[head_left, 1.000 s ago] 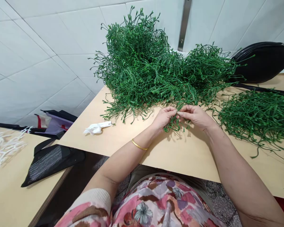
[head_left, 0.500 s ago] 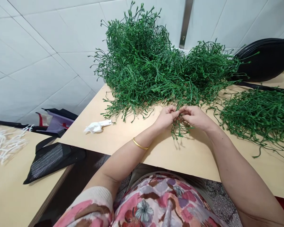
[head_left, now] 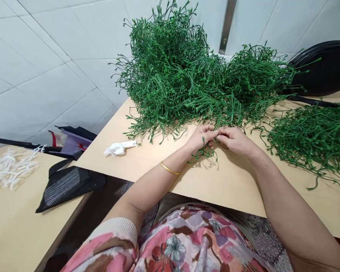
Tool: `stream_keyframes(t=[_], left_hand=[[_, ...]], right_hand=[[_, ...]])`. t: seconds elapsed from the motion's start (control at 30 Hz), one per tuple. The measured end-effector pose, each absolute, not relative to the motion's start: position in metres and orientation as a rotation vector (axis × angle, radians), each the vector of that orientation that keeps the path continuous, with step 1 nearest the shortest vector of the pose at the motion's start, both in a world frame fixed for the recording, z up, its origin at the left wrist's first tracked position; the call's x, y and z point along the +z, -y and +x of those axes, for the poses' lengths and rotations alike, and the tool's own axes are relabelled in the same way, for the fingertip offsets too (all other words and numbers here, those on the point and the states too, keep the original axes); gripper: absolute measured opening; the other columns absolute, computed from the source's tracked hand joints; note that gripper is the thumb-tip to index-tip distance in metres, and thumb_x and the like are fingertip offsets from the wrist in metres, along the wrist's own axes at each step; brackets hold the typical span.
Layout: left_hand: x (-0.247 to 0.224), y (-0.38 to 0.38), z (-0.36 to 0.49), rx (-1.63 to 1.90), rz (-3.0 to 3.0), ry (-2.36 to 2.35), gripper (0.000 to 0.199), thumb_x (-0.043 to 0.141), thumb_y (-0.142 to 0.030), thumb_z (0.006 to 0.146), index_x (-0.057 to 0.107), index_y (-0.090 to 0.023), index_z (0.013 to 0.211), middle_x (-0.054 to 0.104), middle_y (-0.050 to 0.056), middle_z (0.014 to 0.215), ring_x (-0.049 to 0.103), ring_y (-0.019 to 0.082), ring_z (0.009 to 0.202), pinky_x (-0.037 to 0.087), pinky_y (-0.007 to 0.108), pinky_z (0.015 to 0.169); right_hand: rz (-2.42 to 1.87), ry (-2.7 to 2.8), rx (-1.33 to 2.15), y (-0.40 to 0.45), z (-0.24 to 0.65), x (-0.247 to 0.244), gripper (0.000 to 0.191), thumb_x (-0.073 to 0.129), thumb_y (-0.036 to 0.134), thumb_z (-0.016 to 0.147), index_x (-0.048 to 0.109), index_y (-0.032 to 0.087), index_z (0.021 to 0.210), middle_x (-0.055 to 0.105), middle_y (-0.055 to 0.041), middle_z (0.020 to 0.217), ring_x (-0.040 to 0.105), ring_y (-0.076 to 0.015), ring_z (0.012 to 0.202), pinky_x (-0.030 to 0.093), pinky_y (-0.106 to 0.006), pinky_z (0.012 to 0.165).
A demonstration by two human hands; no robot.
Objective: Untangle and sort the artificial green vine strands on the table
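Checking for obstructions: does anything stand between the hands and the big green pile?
Nothing visible does: the left hand, green strands below it, and the right hand meet in front of the big green pile. The white item lies off to the left.

Over a pale wood-toned table [head_left: 229,189], the left hand [head_left: 202,138], a gold bangle [head_left: 170,168] on its wrist, pinches a small bunch of green budded sprigs [head_left: 205,152]; the fingertips of the right hand [head_left: 234,140] meet it. Behind the hands rises a large tangled heap of sprigs [head_left: 170,79], with a lower pile [head_left: 314,136] to the right. A crumpled white strip [head_left: 120,148] lies left of them. White branching pieces [head_left: 14,166] and a black mesh-panelled pouch [head_left: 64,187] rest on a second table [head_left: 11,234].
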State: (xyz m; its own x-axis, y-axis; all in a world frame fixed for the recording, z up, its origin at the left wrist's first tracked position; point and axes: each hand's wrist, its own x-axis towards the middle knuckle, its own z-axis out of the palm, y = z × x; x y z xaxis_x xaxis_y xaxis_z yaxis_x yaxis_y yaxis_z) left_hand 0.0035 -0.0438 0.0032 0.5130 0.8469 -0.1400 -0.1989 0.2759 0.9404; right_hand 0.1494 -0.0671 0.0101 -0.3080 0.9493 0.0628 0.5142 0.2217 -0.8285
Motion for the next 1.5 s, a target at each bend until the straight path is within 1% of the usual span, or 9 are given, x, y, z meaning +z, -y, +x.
stream_keyframes(t=[0.17,0.33,0.5,0.6,0.87,1.03,1.23,1.37,1.5], left_hand=[[0.000,0.041,0.006,0.834,1.004,-0.737,0.036,0.071,-0.034,0.067,0.042,-0.015,0.060,0.039,-0.009,0.042,0.041,0.004,0.037,0.041,0.020,0.043],[-0.001,0.035,0.007,0.833,0.933,-0.792,0.028,0.069,-0.024,0.070,0.045,-0.013,0.058,0.043,-0.007,0.039,0.045,0.005,0.036,0.041,0.019,0.044],[-0.001,0.032,0.003,0.771,0.912,-0.773,0.013,0.065,-0.009,0.067,0.053,-0.012,0.070,0.051,-0.005,0.045,0.049,0.006,0.040,0.042,0.019,0.047],[-0.002,0.033,0.001,0.775,0.955,-0.775,0.015,0.062,-0.005,0.063,0.054,-0.013,0.072,0.055,-0.003,0.049,0.054,0.007,0.045,0.038,0.017,0.046],[-0.006,0.033,-0.001,0.788,1.051,-0.692,0.017,0.068,-0.017,0.065,0.052,-0.012,0.068,0.056,-0.002,0.052,0.054,0.007,0.045,0.036,0.017,0.044],[-0.001,0.035,0.006,0.865,0.976,-0.798,0.018,0.062,-0.006,0.063,0.046,-0.013,0.062,0.052,-0.005,0.048,0.048,0.005,0.040,0.039,0.018,0.045],[0.004,0.044,0.012,0.867,1.029,-0.894,0.018,0.052,0.001,0.060,0.044,-0.014,0.054,0.044,-0.007,0.042,0.038,0.004,0.036,0.031,0.017,0.040],[-0.001,0.045,0.013,0.861,1.038,-0.845,0.018,0.056,-0.004,0.062,0.044,-0.014,0.055,0.044,-0.007,0.043,0.039,0.004,0.037,0.031,0.018,0.040],[0.002,0.042,0.010,0.832,1.035,-0.835,0.018,0.058,-0.006,0.065,0.044,-0.015,0.058,0.046,-0.007,0.044,0.043,0.005,0.039,0.035,0.018,0.044]], right_hand=[[-1.409,1.972,0.864,0.073,0.144,0.016,0.024,0.041,0.028,0.082,0.058,0.016,0.070,0.050,0.0015,0.054,0.041,-0.0094,0.050,0.031,-0.023,0.053],[-1.434,2.017,0.637,0.077,0.139,0.019,0.022,0.041,0.022,0.082,0.059,0.016,0.072,0.060,-0.0020,0.065,0.047,-0.0108,0.059,0.033,-0.024,0.059],[-1.320,1.739,1.117,0.074,0.139,0.015,0.030,0.046,0.039,0.082,0.056,0.015,0.068,0.055,-0.0021,0.062,0.043,-0.0094,0.054,0.033,-0.024,0.052],[-1.322,1.604,1.262,0.073,0.141,0.017,0.039,0.053,0.051,0.076,0.054,0.015,0.064,0.050,-0.0001,0.057,0.039,-0.0075,0.049,0.031,-0.023,0.048],[-1.351,1.797,1.235,0.073,0.151,0.017,0.019,0.053,0.034,0.077,0.054,0.016,0.071,0.048,0.0029,0.054,0.039,-0.0072,0.046,0.029,-0.021,0.045],[-1.538,2.059,0.717,0.081,0.137,0.022,0.019,0.041,0.023,0.083,0.057,0.017,0.077,0.059,-0.0024,0.068,0.050,-0.0121,0.061,0.034,-0.024,0.057],[-1.947,2.436,-0.167,0.110,0.110,0.042,0.028,0.035,0.014,0.084,0.060,0.014,0.097,0.065,-0.0128,0.083,0.058,-0.0200,0.069,0.024,-0.029,0.056],[-2.004,2.447,-0.113,0.114,0.113,0.043,0.028,0.034,0.018,0.085,0.058,0.016,0.100,0.065,-0.0118,0.079,0.058,-0.0199,0.066,0.020,-0.029,0.053],[-1.941,2.287,0.282,0.103,0.125,0.032,0.026,0.033,0.026,0.088,0.057,0.018,0.095,0.065,-0.0082,0.078,0.053,-0.0179,0.064,0.026,-0.027,0.054]])
